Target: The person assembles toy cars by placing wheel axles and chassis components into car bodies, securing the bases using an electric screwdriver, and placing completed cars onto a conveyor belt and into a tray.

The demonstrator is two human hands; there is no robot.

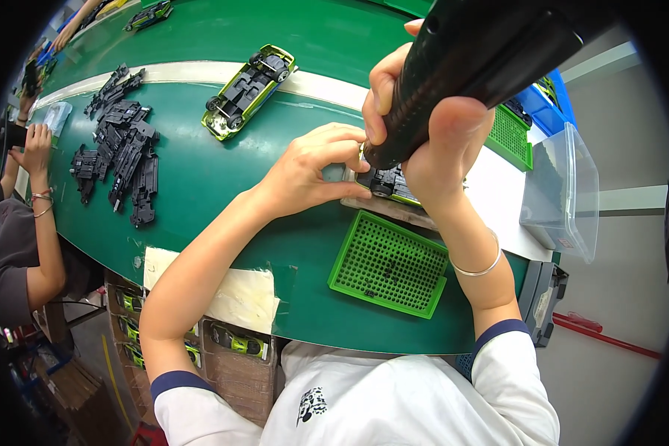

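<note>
My right hand (446,141) is wrapped round a thick black power screwdriver (453,67), tilted with its lower end down over a toy car (388,183). The car lies underside up, its black base and a wheel showing, on a small block (394,209). Fingers and thumb of my left hand (312,167) pinch the car's near end and hold it on the block. The screwdriver hides much of the car, and its tip is out of sight. Just below sits a shallow green perforated tray (389,264) with a few small dark pieces in it.
Another upturned toy car (250,91) and a heap of black car bases (123,145) lie to the left. A clear plastic bin (561,193) and green basket (511,137) stand right. Below the edge, a compartmented box (234,364) holds cars. A co-worker's hand (36,152) is far left.
</note>
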